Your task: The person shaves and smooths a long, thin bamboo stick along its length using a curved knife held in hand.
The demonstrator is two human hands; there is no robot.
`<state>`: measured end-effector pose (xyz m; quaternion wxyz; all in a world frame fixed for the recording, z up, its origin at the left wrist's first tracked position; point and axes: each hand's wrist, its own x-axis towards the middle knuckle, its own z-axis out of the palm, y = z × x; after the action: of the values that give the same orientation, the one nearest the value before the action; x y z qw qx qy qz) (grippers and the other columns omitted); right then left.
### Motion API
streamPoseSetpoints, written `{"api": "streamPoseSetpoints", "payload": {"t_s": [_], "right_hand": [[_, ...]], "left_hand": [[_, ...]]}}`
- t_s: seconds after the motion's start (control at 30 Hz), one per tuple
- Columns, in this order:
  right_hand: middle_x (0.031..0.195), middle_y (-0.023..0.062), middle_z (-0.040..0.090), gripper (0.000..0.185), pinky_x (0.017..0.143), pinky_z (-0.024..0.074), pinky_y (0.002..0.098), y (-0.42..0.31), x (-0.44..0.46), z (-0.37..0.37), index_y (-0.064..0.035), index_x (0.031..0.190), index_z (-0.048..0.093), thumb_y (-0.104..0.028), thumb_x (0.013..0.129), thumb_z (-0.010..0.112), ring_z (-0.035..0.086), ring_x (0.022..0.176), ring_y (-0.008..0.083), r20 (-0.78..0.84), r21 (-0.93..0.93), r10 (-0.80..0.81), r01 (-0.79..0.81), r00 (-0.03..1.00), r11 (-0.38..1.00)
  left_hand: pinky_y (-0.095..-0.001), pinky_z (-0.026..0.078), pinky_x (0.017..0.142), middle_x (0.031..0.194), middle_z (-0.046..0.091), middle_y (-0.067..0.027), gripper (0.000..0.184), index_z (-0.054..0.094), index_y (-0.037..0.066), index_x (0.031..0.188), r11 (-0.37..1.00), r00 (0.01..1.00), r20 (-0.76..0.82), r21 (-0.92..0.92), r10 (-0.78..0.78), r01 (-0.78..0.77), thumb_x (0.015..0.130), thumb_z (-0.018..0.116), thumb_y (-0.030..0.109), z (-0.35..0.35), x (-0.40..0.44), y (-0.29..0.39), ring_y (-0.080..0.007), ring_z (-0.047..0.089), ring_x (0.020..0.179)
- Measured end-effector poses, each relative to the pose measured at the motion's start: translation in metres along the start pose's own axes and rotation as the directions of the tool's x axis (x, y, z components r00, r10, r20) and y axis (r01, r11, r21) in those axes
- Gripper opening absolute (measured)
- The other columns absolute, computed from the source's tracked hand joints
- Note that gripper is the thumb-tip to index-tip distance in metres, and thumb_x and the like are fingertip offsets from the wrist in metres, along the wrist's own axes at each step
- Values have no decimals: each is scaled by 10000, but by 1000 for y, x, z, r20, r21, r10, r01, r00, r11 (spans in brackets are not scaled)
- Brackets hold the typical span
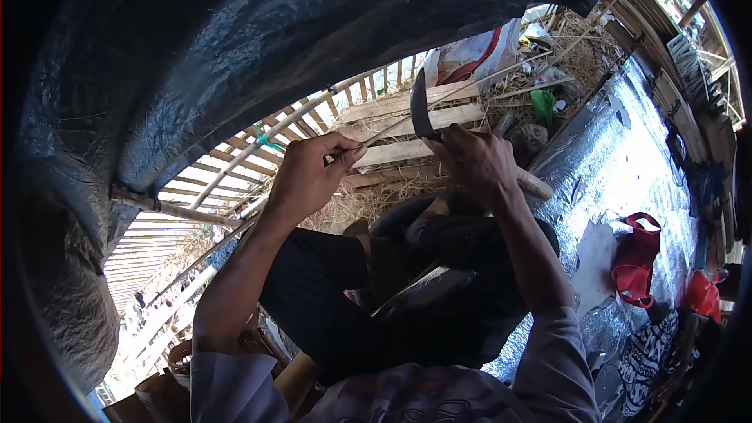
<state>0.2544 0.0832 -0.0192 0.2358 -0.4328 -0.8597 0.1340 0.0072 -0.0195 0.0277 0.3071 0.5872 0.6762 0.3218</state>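
A thin light strip [395, 125] is pinched between the thumb and fingers of my left hand [317, 168] and runs up to the right, past a knife. My right hand [478, 158] is wrapped round the handle of that knife; its dark curved blade [421, 108] points up, and the pale wooden handle end [534, 183] sticks out behind the hand. The blade lies against or just beside the strip; which of the two I cannot tell. Both hands are above my dark-clothed legs [329, 282].
Wooden planks [407, 127] and dry straw lie beyond the hands. A slatted bamboo fence [219, 180] stands at the left, under a dark tarp [258, 39]. At the right, a red fabric item [636, 261] lies on a shiny sheet [603, 157]. A green scrap [542, 105] lies among litter.
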Motion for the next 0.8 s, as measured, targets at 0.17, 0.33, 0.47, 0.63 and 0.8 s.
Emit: {"api": "streamPoseSetpoints", "payload": {"t_s": [0.17, 0.33, 0.47, 0.63, 0.8], "right_hand": [[653, 90, 681, 356, 555, 551, 437, 26, 1, -11, -115, 823, 646, -459, 913, 631, 695, 627, 305, 54, 12, 111, -112, 992, 994], [648, 83, 677, 334, 564, 553, 451, -2, -4, 3, -102, 837, 654, -432, 892, 665, 692, 639, 323, -43, 37, -74, 76, 996, 996], [603, 79, 654, 365, 547, 544, 443, 25, 3, -12, -90, 790, 634, -439, 891, 667, 683, 609, 325, -16, -19, 61, -61, 998, 998], [662, 132, 668, 392, 576, 537, 483, -4, -4, 15, -101, 793, 620, -470, 924, 613, 676, 632, 368, 39, 33, -14, 13, 999, 999], [651, 124, 670, 368, 568, 544, 461, 8, 8, -15, -97, 773, 624, -437, 913, 636, 677, 632, 353, 101, 29, 147, -150, 984, 988]], "left_hand": [[-270, 493, 651, 771, 690, -60, 183, 688, -18, 974, 995, 999, 27, 102, -19, 16, 938, 672, 160, -1, -4, 9, -94, 630, 693], [-272, 482, 645, 742, 685, -58, 190, 696, -13, 977, 996, 999, -27, 79, -43, 45, 936, 677, 172, 3, -6, 4, -87, 616, 677], [-278, 482, 651, 749, 689, -60, 198, 700, -6, 985, 997, 999, -33, 71, -17, 19, 931, 683, 184, -1, -5, -3, -93, 618, 679], [-276, 470, 632, 758, 695, -51, 181, 708, 21, 995, 985, 992, -62, 138, 109, -100, 929, 685, 187, 7, -6, -2, -86, 616, 672], [-277, 470, 631, 760, 695, -49, 186, 708, 23, 992, 997, 999, -43, 79, -7, 10, 931, 683, 197, -3, -6, -7, -87, 621, 676]]}}
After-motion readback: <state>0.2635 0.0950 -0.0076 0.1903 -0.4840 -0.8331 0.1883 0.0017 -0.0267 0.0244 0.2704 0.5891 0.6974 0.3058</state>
